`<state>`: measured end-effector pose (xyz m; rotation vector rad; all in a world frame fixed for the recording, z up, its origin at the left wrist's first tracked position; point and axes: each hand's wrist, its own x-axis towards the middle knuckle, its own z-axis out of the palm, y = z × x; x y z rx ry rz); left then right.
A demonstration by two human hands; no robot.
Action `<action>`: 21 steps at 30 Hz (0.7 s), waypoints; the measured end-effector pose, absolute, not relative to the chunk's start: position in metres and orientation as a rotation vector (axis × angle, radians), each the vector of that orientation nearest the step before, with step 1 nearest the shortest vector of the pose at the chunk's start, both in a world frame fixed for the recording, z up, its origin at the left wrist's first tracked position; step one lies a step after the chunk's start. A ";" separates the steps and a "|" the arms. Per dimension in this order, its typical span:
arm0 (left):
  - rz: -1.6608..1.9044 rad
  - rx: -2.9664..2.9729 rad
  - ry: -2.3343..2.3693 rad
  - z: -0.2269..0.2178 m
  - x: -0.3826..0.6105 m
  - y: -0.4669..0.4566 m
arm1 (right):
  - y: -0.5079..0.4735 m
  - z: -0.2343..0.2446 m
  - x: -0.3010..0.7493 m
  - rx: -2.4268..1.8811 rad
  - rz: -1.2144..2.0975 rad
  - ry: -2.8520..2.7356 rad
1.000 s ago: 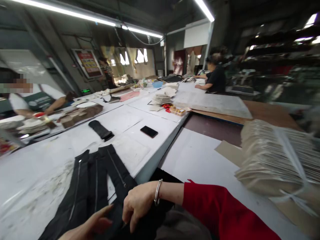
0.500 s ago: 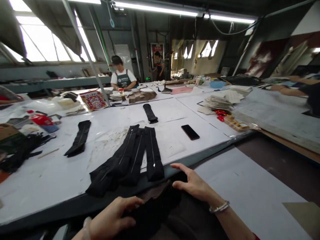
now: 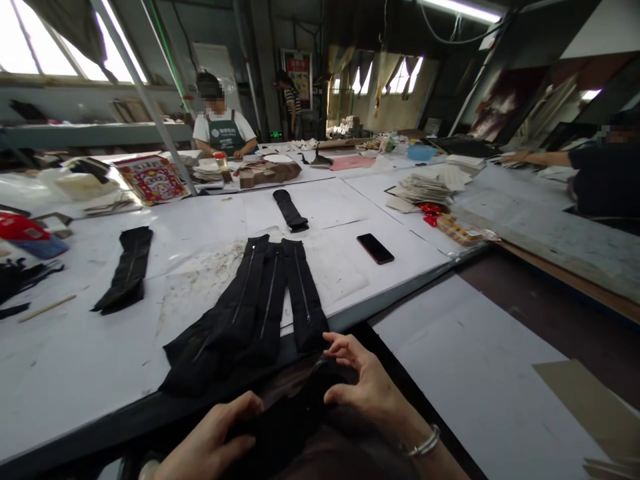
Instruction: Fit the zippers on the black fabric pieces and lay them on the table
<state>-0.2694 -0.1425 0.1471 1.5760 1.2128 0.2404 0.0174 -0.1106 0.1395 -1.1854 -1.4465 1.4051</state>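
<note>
Dark cloth [image 3: 310, 427] lies at the near table edge, in front of me. My left hand [image 3: 213, 433] is at its left side, thumb and fingers apart, the fingertips near or on the cloth. Over the cloth's right side is my right hand [image 3: 367, 387], fingers curved and thumb spread away from them; a bracelet is on that wrist. Just beyond the hands, several black zippered strips [image 3: 260, 300] overlap on the table. The nearest strip end almost meets my right fingertips. Whether either hand presses on the cloth is hard to see.
A phone [image 3: 375, 248] lies right of the strips. Single black pieces lie at the left [image 3: 127, 270] and farther back [image 3: 290, 210]. Stacked sheets [image 3: 420, 192] and a tray of yellow items [image 3: 463, 231] are at the right. A co-worker [image 3: 225, 130] sits across the table.
The view has turned, so the table items sit farther left and higher. My right hand has moved slightly nearer with its fingers more bent. My left hand stays beside the dark cloth.
</note>
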 end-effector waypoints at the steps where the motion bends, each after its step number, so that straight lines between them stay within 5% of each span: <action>1: 0.245 1.562 1.208 0.143 -0.272 -0.143 | -0.112 0.138 0.014 -1.221 1.341 -1.478; 21: 0.312 1.425 1.139 0.123 -0.282 -0.142 | -0.109 0.116 -0.002 -1.201 1.008 -1.779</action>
